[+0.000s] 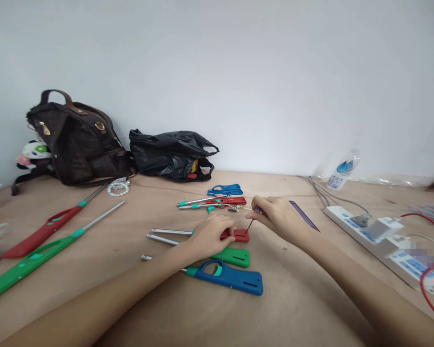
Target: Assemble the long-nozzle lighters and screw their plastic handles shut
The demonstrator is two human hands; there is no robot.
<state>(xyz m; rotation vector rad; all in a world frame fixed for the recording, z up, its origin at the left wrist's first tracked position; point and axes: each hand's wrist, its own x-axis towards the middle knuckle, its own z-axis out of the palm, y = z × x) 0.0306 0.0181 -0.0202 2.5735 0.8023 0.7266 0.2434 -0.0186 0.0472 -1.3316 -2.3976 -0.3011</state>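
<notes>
My left hand [212, 234] is closed over the handle of a red long-nosed lighter [239, 235] lying on the brown table. My right hand [276, 215] pinches a small screwdriver [252, 219] with a purple handle, its thin tip pointing down at the red handle's end. Just in front of the red lighter lie a green lighter [235, 257] and a blue lighter [231, 278], side by side, their metal tubes pointing left.
Behind the hands lie opened red [227, 200] and blue handle shells [224, 190] and loose tubes. Two long lighters, red [47, 231] and green [32, 260], lie at left. A brown handbag [79, 140], black plastic bag [171, 155], bottle [343, 169] and white power strips [376, 236] stand around.
</notes>
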